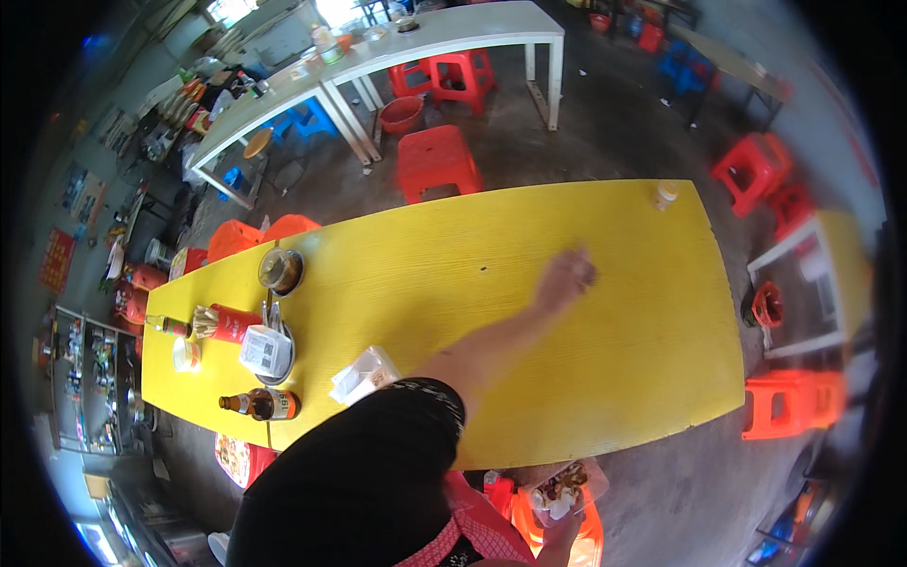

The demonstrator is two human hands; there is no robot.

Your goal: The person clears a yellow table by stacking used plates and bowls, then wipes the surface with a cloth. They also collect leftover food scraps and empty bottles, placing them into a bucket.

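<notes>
My left arm, in a black short sleeve, stretches across the yellow wooden table. My left hand [568, 276] is over the table's right half [638, 319]; its fingers look curled but blurred, and whether anything is in them cannot be made out. Below the table's near edge, my right hand [562, 530] grips a clear plastic container [594, 476] with brown food scraps [563, 483] and crumpled white tissue [554, 502]. It is above an orange stool [592, 528]. A small white-capped jar [665, 195] stands at the far right corner.
Left on the table are a clear plastic tissue pack [365, 375], a brown bottle [261, 405], a white box [266, 351], a red chopstick holder [234, 323], a paper cup [186, 355] and a glass jar [280, 271]. Red stools [439, 159] and white tables [453, 28] stand beyond.
</notes>
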